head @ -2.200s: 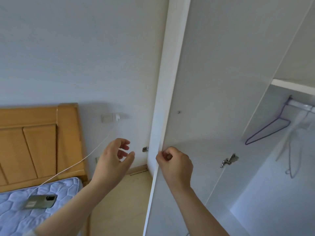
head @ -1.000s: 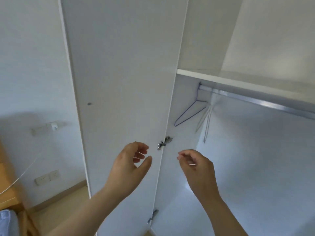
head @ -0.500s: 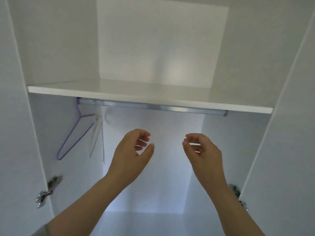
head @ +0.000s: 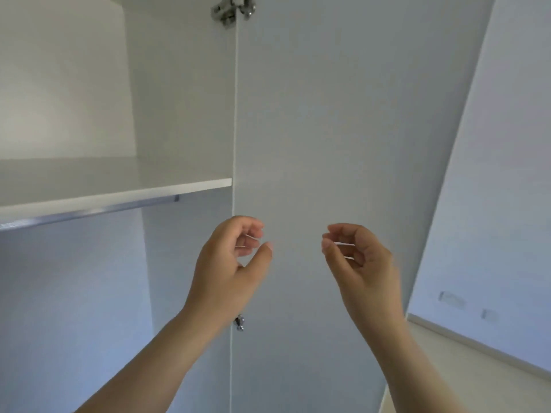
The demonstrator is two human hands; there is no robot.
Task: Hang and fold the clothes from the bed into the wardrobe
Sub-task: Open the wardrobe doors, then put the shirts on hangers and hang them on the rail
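Note:
The white wardrobe stands open in front of me. Its shelf point(head: 119, 195) runs in from the left, with the metal hanging rail point(head: 89, 211) just beneath it. The open right door point(head: 328, 129) fills the middle of the view. My left hand point(head: 229, 266) and my right hand point(head: 360, 263) are raised side by side before that door, fingers loosely curled, holding nothing and touching nothing. No clothes, hangers or bed are in view.
A metal hinge point(head: 231, 8) joins the door to the wardrobe at the top, and a second hinge point(head: 239, 322) shows behind my left wrist. At the right are a white wall point(head: 507, 204), its skirting board point(head: 477, 347) and pale floor point(head: 492, 389).
The view has swung right, from the left door across the wardrobe interior to the right door. The hangers and bed have left the view. My right hand let go of the left door's edge.

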